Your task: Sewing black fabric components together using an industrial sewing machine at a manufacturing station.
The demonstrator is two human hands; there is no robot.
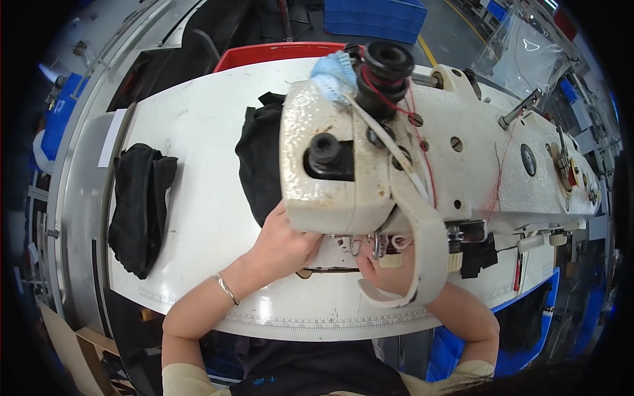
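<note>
At seven o'clock from the sewing head, bending left hand beside cloth, right hand at five; cannot tell either grip.

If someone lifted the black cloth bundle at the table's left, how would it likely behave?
The black cloth bundle would probably sag, since its folds look soft. Its layers might slip apart, as nothing visible ties them. Lying flat on the white table, it seems unlikely to roll.

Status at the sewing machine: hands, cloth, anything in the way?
Left hand by the black cloth, grip unclear. Right hand partly behind white curved lever. Machine head hides part of cloth.
</note>
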